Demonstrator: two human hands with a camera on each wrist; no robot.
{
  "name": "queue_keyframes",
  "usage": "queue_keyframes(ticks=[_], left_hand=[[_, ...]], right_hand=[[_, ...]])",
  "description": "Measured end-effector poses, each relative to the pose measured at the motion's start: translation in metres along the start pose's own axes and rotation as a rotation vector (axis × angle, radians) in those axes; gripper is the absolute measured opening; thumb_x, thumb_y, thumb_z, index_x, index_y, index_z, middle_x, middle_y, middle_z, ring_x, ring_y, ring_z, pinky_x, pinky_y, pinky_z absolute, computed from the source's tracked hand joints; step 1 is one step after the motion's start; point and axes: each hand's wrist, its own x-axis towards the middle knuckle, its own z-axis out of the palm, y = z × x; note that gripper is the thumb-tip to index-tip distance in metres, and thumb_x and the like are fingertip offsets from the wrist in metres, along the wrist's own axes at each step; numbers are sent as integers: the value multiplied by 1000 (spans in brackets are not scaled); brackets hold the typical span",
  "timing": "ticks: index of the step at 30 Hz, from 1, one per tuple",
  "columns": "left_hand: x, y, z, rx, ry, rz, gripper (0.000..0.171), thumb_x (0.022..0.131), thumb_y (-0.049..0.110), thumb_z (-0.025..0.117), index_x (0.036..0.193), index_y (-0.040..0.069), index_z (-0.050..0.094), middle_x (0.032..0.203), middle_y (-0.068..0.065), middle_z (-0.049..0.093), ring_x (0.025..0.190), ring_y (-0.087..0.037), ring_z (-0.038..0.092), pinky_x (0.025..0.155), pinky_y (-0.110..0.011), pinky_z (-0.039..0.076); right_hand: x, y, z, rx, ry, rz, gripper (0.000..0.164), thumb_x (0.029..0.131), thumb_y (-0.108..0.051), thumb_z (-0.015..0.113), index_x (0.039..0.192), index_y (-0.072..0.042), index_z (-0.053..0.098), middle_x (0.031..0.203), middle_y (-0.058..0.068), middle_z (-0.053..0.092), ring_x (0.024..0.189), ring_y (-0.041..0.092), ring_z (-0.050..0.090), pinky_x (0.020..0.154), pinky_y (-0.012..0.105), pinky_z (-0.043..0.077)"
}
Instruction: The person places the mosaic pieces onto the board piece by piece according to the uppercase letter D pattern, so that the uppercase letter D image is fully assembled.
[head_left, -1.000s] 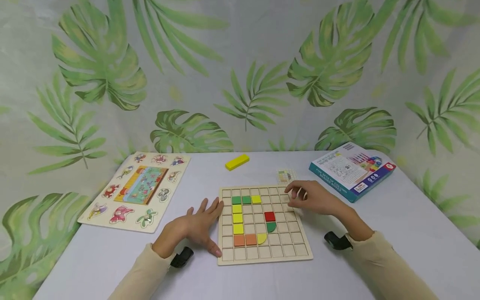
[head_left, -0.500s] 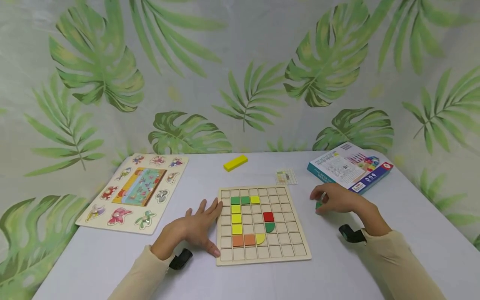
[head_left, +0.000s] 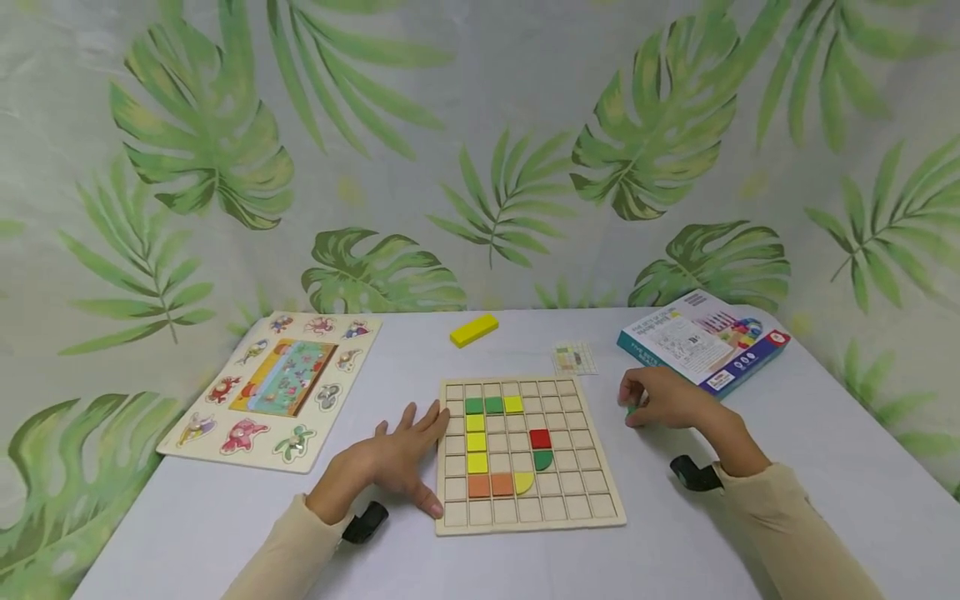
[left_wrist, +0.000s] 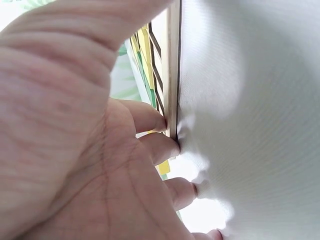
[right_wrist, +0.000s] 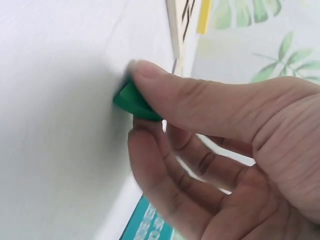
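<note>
A wooden grid board (head_left: 577,483) lies on the white table, with green, yellow, orange and red tiles set in some of its squares. My left hand (head_left: 401,458) rests at the board's left edge with fingers spread. In the left wrist view its fingertips (left_wrist: 170,145) touch the table and the board's side. To the right of the board, my right hand (head_left: 663,398) pinches a green quarter-round tile (right_wrist: 134,101) between thumb and fingers, close over the table. Most of that tile is covered by the fingers in the head view.
A small printed pattern card (head_left: 574,358) lies behind the board. Beyond it to the left is a yellow block (head_left: 474,330). A boxed toy set (head_left: 701,342) sits behind my right hand. An animal puzzle board (head_left: 330,329) lies at the left.
My right hand has moved right, off the board's upper right edge to the table beside it, and the green tile now shows in its fingers. The left hand stays put.
</note>
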Motion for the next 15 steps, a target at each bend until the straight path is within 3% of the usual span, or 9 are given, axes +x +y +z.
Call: queue_keyframes(ticks=[4,10,15], left_hand=[[1,-2,2,1,0,-3,134,61,49,92,162,11,12,170,-9,2,155,-41,-7,116,-73,4],[1,-3,2,-2,-2,2,134,63,49,92,162,11,11,170,-10,1,155,-40,-8,116,-72,3],[-1,0,0,7,-2,5,133,63,49,91,162,11,11,170,-10,1,155,-40,-7,116,-72,5]], right_hand=[[11,-10,4,19,34,-49,19,84,-6,79,95,-5,63,89,3,66,80,14,64,71,30,52],[30,-35,12,67,81,-193,13,90,2,70,100,-1,63,92,7,67,84,19,68,76,33,57],[46,-56,22,137,76,-262,12,93,1,67,104,1,63,97,10,68,87,22,70,81,35,58]])
